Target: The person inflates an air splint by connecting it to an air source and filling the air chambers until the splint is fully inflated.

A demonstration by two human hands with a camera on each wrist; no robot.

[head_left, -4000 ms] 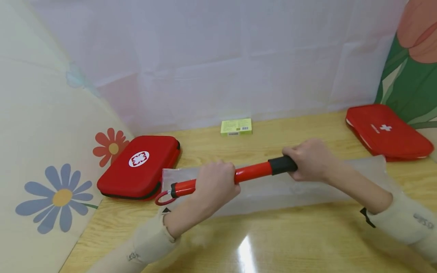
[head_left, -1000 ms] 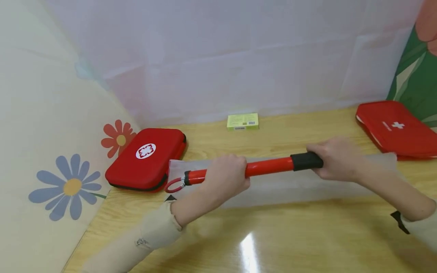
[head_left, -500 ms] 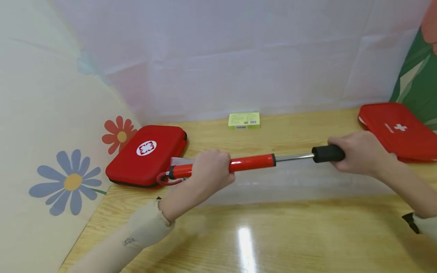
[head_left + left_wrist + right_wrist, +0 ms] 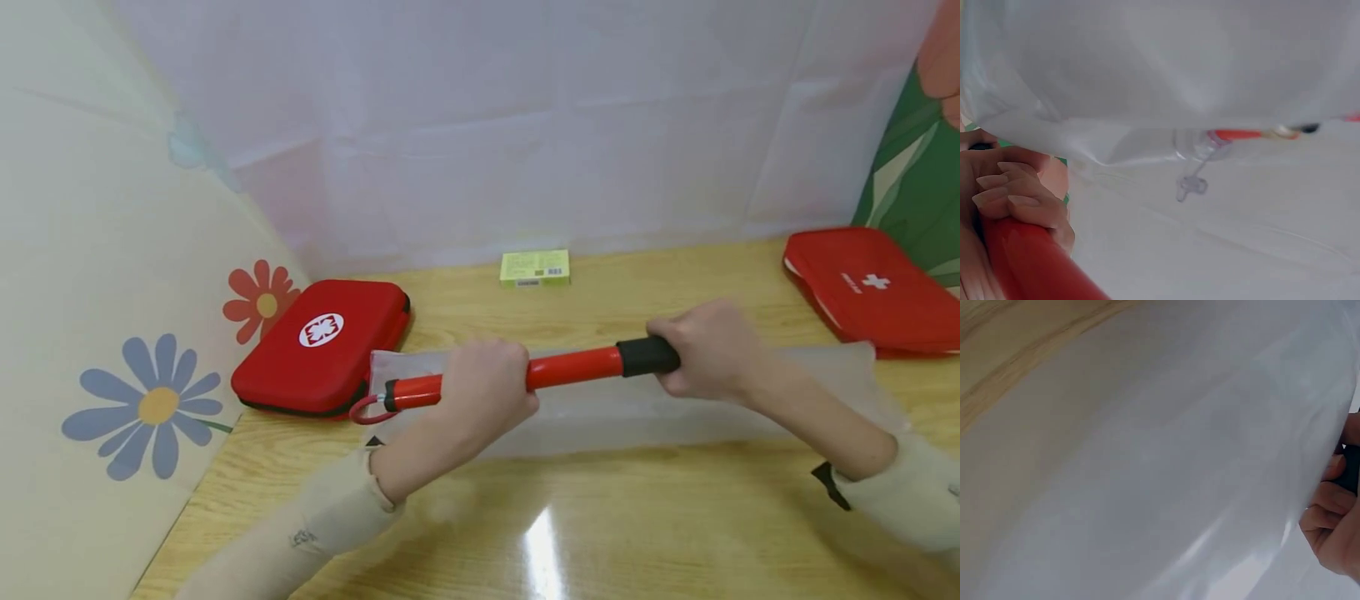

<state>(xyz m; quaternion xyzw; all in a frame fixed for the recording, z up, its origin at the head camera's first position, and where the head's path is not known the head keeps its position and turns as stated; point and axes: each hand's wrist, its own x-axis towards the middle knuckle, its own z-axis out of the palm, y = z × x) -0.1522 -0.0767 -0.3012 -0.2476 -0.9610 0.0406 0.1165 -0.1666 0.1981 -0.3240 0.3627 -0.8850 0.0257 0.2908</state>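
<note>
A red hand pump with a black handle slants across the middle of the head view. My left hand grips its red barrel near the hose end. My right hand holds the handle, which meets the barrel with no rod showing. Below lies a translucent plastic air bag, puffed out in both wrist views. In the left wrist view, a clear valve on the bag meets the red hose tip, and a loose clear cap hangs from it. The hose loop curls at the barrel's left end.
On the wooden table, a red hard case stands at the left, by the bag's end. A red first-aid pouch lies at the right. The small green box sits at the back, before the white cloth.
Half a second ago the pump's metal rod was drawn out. My right hand has since pushed the handle left, back against the barrel; my left hand has shifted slightly right.
</note>
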